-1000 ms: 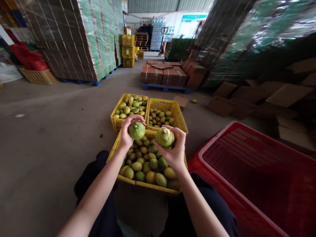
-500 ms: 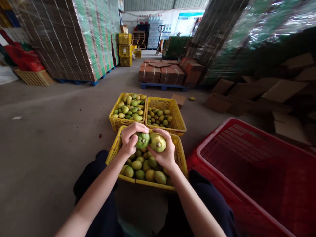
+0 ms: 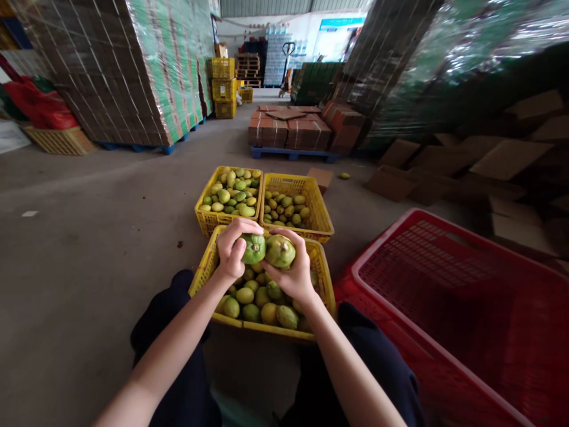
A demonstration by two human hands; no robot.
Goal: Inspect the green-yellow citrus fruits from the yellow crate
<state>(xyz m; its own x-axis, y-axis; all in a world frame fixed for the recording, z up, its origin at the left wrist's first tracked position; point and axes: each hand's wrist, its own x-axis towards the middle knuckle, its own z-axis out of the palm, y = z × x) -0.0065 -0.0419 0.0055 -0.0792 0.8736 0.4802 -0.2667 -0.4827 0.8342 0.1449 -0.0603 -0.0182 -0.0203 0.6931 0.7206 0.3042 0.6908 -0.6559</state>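
My left hand [image 3: 234, 249] is closed round a green lemon [image 3: 254, 248], its stem end facing me. In my right hand [image 3: 293, 267] sits a yellow-green lemon [image 3: 280, 251], with fingers over its top and the thumb below. The two lemons are side by side, almost touching, above the near yellow crate [image 3: 267, 331]. Green and yellow lemons [image 3: 251, 296] lie inside that crate, partly hidden by my hands and wrists.
Behind stand two more yellow crates, the left one [image 3: 207, 220] heaped with lemons and the right one [image 3: 326, 222] lower filled. A red crate [image 3: 395, 290] is at my right. Farther off are flat cartons on a blue pallet [image 3: 293, 155], wrapped stacks [image 3: 155, 65] and loose cardboard [image 3: 511, 159].
The yellow-green lemon has turned a little in my right hand, its stem end now tipped upward. My left hand keeps its hold on the green lemon. The view has shifted slightly.
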